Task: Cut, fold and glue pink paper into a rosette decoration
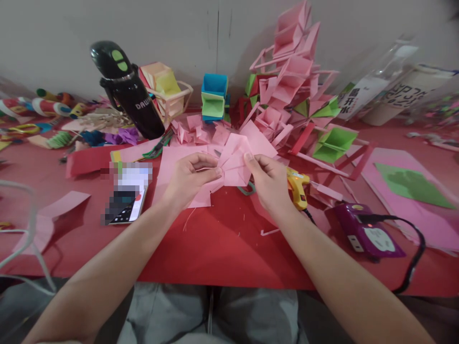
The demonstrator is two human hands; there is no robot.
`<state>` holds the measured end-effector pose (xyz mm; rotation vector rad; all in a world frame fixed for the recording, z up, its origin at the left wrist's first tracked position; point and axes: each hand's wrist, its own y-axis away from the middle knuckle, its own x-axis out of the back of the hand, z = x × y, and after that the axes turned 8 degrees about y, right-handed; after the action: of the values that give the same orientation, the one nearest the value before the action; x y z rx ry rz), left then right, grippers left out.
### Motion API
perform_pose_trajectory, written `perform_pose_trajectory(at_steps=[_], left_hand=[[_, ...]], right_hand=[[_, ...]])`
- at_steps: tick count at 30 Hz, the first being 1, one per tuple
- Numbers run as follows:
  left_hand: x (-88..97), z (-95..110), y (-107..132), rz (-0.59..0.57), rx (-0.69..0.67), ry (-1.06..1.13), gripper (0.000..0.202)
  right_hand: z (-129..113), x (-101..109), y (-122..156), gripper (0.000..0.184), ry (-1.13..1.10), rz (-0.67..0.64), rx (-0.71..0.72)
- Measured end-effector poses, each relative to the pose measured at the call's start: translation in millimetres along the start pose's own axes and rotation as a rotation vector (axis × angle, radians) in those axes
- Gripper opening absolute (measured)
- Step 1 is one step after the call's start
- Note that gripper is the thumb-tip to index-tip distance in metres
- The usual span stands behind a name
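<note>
A creased piece of pink paper (pixel 234 160) is held up between my two hands above the table's middle. My left hand (pixel 193 174) pinches its left edge between thumb and fingers. On the other side, my right hand (pixel 267 177) grips the right edge, thumb on the near face. Flat pink sheets (pixel 167 165) lie beneath and behind the hands. Just right of my right hand rests a yellow glue gun (pixel 297 186). Small folded pink paper pieces (pixel 190 130) are heaped beyond my left hand.
Behind stand a black bottle (pixel 132 95), a blue and green paper box (pixel 214 98) and a tall stack of pink paper boxes (pixel 290 71). A phone (pixel 131 193) lies left; a purple power strip (pixel 366 231) with a black cable sits right. Green paper (pixel 412 184) tops pink sheets.
</note>
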<state>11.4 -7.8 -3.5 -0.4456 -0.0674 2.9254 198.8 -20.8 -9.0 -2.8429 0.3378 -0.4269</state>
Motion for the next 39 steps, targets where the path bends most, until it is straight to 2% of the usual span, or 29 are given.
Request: perform_pose_trajectory(at_steps=[12, 19, 25, 39], left_hand=[[1.1, 0.0, -0.3, -0.036, 0.027, 0.033, 0.028], [-8.2, 3.5, 2.6, -0.044, 0.185, 0.074, 0.046], [-6.7, -3.9, 1.3, -0.073, 0.075, -0.117, 0.041], [-4.5, -3.6, 1.8, -0.053, 0.049, -0.093, 0.034]], right_hand=[[-2.3, 1.0, 0.4, 0.049, 0.036, -0.009, 0.042], [-7.8, 0.9, 3.3, 0.050, 0.072, -0.060, 0.043], [-10.8, -2.6, 7.0, 0.051, 0.135, -0.116, 0.092], [-9.4, -3.0, 6.7, 0.052, 0.119, -0.110, 0.068]])
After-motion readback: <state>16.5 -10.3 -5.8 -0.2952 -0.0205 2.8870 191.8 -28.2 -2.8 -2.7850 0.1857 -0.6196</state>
